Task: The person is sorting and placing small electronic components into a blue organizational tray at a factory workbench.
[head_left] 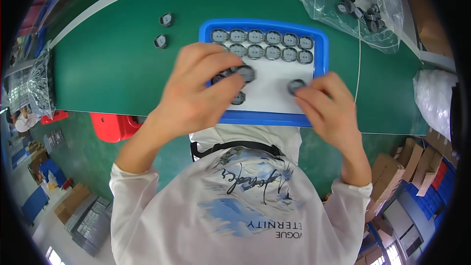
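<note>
A blue tray (321, 44) with a white bottom lies on the green table in front of me. Two rows of small grey round plastic parts (255, 36) fill its far side, partly covered by my left hand. My left hand (196, 86) reaches over the tray's left side, thumb and fingers pinching a grey plastic part (245, 73). More grey parts (238, 98) sit beneath and beside that hand, some hidden by it. Over the tray's right side, my right hand (328, 105) pinches another grey ring-shaped part (296, 86), slightly blurred, between thumb and fingertips.
Two loose grey parts (161, 41) lie on the green table (122, 68) left of the tray. A clear plastic bag (353, 14) with several similar parts lies at the far right. A red stool (112, 126) stands below the table's left front edge. Cardboard boxes (390, 176) stand at right.
</note>
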Motion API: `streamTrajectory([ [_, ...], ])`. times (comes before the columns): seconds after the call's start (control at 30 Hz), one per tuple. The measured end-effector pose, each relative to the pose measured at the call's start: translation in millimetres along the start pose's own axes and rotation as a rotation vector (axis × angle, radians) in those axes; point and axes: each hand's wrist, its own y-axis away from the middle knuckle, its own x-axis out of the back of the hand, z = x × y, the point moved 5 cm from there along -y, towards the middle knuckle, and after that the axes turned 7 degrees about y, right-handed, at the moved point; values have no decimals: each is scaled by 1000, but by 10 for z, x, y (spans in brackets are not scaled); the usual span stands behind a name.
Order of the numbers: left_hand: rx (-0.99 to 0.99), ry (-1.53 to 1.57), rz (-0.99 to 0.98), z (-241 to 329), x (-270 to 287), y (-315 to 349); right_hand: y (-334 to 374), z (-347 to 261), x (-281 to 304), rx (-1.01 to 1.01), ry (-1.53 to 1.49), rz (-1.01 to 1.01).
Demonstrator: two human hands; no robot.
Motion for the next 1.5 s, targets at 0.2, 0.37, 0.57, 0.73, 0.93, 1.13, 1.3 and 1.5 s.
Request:
streamTrajectory([
  [0.2, -7, -3, -124, -126, -471, -97, -185, 51, -408, 79, 99, -46],
  [0.37, 99, 18, -158, -174, -498, -109, -244, 57, -449, 89, 110, -61],
  [0.57, 105, -13, -151, -208, -476, -94, -305, 75, -459, 101, 134, -59],
  [0.73, 129, 28, 34, -233, -119, -54, -343, 51, -383, 122, 121, -90],
  [0.93, 717, -149, 294, -895, 656, 548, -879, 68, -148, 87, 31, -25],
  [1.13, 574, -302, 162, -963, 532, 721, -2166, -372, -1094, 367, 58, -189],
  [1.3, 345, -255, 182, -825, 400, 697, -2266, -381, -1566, 203, 146, -325],
  [1.5, 278, -179, 152, -967, 448, 813, -1754, -262, -305, 308, -181, -4],
])
